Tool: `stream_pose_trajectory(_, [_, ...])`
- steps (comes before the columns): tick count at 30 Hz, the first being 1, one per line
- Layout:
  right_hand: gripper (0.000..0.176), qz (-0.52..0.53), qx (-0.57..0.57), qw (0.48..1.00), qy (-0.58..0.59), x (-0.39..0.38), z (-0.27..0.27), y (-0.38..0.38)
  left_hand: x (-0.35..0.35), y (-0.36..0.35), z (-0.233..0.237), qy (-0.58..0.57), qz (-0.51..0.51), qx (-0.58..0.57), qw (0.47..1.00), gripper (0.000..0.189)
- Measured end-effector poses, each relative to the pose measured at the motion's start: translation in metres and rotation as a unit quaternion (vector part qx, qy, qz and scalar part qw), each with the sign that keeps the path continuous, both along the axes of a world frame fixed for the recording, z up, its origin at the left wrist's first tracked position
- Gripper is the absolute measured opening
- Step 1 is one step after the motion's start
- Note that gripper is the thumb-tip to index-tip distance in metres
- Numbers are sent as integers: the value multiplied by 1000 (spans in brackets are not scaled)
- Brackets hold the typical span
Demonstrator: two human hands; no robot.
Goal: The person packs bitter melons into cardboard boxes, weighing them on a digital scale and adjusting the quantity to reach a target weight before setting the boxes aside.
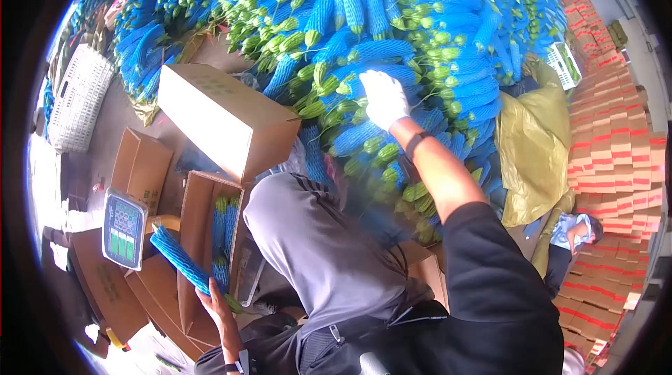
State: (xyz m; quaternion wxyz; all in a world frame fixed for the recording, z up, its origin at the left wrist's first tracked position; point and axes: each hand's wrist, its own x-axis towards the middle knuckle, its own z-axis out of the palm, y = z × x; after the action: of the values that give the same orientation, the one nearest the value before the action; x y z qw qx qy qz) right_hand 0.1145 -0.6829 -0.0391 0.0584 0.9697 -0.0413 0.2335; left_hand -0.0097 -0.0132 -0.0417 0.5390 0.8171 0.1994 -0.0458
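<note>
My left hand (218, 303), bare, is closed around the lower end of a long bitter gourd in blue foam netting (180, 259). The gourd slants up and left beside an open cardboard box (198, 214), in which more netted gourds (222, 228) lie. My right hand (384, 98), in a white glove, is stretched out over the large pile of blue-netted bitter gourds (448, 11). Its fingers rest on or just above gourds with green ends showing; the fingertips are partly hard to make out, and no gourd is visibly lifted in it.
A digital scale display (124, 228) stands left of the open box. A closed carton (224, 119) lies ahead of my knee. White crate (80, 98) is far left. Yellow sacking (533, 154) borders the pile at right, near stacked cartons (609, 137) and another person (570, 235).
</note>
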Motion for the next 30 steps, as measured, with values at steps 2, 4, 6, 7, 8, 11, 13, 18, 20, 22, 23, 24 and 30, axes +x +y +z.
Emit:
stream_pose_trajectory(2, [53,-16,11,996,82,13,-2,-3,1,-2,4,12,11,-6,1000,46])
stream_pose_trajectory(4, [53,-99,40,973,206,29,8,3,2,-1,4,15,13,-5,1000,47])
stream_pose_trajectory(6, [42,-108,35,975,191,32,19,10,-3,0,4,8,3,-3,1000,48])
stream_pose_trajectory(7, [34,-96,5,971,219,28,26,9,-3,-3,8,20,4,3,1000,48])
stream_pose_trajectory(8, [26,-84,-27,965,246,22,35,6,-3,-5,10,20,9,-1,1000,48])
stream_pose_trajectory(11, [38,15,2,977,214,-7,35,-9,-4,-7,10,34,18,11,999,48])
stream_pose_trajectory(13, [47,32,27,980,195,-34,31,-17,-4,-3,7,22,3,23,999,48])
stream_pose_trajectory(18, [54,3,97,991,93,-93,59,-18,-2,-5,9,28,6,-4,1000,49])
stream_pose_trajectory(20, [55,-10,111,992,59,-106,66,-14,-3,-5,8,21,1,-5,1000,50])
stream_pose_trajectory(22, [53,29,37,994,101,-115,83,-6,-2,-12,14,7,1,3,1000,49])
stream_pose_trajectory(23, [47,38,28,992,116,-115,70,-8,-2,-11,12,4,-2,2,1000,49])
stream_pose_trajectory(24, [43,17,21,975,219,-111,68,-2,-2,-6,7,7,-7,-1,1000,49])
stream_pose_trajectory(30, [49,6,249,947,204,-63,32,25,-6,-13,9,1,-16,0,1000,53])
